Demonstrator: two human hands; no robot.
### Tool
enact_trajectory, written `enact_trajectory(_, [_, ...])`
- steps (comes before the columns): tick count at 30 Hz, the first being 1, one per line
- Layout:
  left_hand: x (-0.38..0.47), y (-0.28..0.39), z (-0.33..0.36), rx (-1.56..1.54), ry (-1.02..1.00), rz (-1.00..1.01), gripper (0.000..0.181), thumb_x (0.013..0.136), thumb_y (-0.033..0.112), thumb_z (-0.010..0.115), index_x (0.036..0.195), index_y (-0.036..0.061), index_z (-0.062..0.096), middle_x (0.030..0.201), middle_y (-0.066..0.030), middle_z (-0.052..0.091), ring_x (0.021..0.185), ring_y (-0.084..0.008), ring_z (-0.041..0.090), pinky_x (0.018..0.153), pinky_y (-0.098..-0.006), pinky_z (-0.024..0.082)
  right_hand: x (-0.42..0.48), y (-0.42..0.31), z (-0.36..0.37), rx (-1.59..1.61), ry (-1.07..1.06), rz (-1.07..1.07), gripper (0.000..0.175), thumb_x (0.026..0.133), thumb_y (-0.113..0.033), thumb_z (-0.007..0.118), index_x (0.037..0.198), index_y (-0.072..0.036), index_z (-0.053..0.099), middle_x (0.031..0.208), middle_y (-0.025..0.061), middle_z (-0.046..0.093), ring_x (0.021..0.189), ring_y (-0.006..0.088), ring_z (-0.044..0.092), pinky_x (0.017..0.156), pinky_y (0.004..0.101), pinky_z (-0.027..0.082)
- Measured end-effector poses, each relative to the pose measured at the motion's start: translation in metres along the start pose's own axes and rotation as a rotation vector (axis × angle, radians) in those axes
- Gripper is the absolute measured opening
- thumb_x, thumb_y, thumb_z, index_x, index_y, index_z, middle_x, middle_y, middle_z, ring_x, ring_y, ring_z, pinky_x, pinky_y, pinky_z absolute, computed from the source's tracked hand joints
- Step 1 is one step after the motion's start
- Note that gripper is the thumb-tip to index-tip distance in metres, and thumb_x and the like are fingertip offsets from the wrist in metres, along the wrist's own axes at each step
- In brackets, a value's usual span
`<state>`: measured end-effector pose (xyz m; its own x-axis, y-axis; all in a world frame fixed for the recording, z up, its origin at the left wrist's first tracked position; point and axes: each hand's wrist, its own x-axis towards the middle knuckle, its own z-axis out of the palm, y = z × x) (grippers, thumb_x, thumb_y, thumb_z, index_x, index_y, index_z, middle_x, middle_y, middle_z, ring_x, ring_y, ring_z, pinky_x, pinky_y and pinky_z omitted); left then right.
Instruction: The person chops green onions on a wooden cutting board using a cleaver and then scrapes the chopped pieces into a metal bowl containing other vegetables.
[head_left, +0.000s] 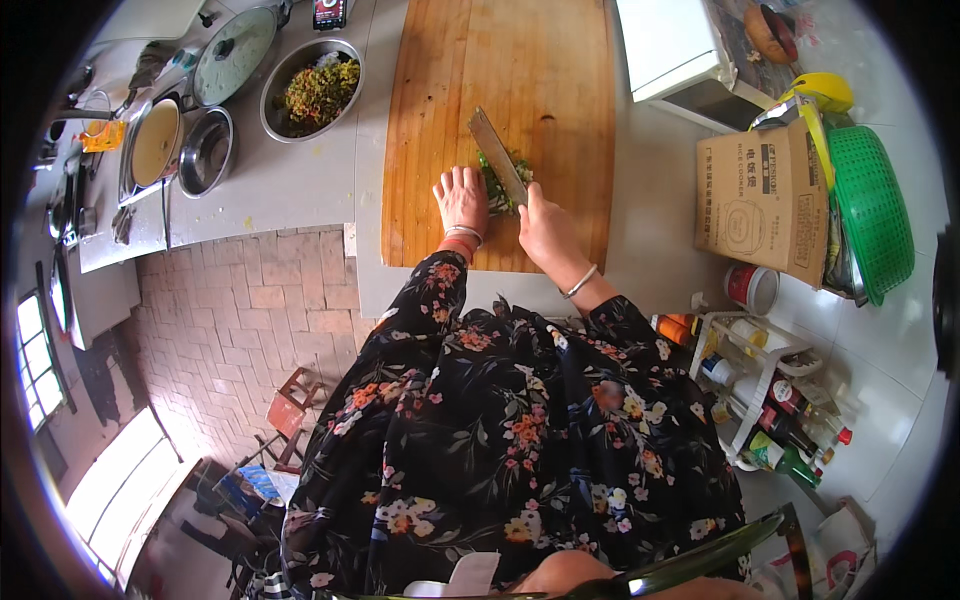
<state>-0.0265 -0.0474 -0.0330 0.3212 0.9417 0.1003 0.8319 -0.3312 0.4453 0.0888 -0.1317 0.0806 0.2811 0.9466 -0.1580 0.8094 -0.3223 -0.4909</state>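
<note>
My right hand (550, 229) is closed round the handle of a cleaver (498, 156), whose blade points away and to the left over the wooden cutting board (442, 90). Beneath and beside the blade lies a small heap of chopped green herbs (496, 187), with some pale bits at its right. My left hand (463, 199) rests at the left edge of the greens, fingers close together; whether it pins any stems is hard to tell. Both wrists wear bangles.
Left of the board stand a steel bowl of chopped mixed vegetables (319, 90), a smaller metal bowl (206, 152) and a glass lid (235, 56). At the right are a cardboard rice cooker box (757, 199), a green plastic basket (871, 214) and a white rack (757, 375) with bottles.
</note>
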Motion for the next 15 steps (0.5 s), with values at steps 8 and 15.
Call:
enact_trajectory(8, [0.000, 0.000, -0.004, 0.074, -0.024, 0.035, 0.016, 0.089, 0.020, 0.056, 0.102, 0.0108, 0.057, 0.105, -0.0102, 0.055, 0.104, -0.0320, 0.049, 0.089, -0.0467, 0.036, -0.025, -0.001, 0.006, -0.068, -0.159, 0.054, 0.023, 0.087, -0.009, 0.054, 0.107, 0.000, 0.048, 0.073, 0.0222, 0.066, 0.068, 0.0418, 0.066, 0.061, 0.0512, 0.052])
enact_trajectory(15, [0.000, 0.001, -0.006, 0.066, -0.087, 0.029, 0.019, 0.085, 0.018, 0.058, 0.103, 0.0131, 0.056, 0.106, -0.0081, 0.054, 0.103, -0.0310, 0.048, 0.090, -0.0464, 0.035, 0.007, -0.010, 0.029, 0.022, -0.083, 0.123, 0.023, 0.088, -0.010, 0.054, 0.108, 0.001, 0.049, 0.075, 0.0248, 0.065, 0.070, 0.0441, 0.064, 0.063, 0.0540, 0.051])
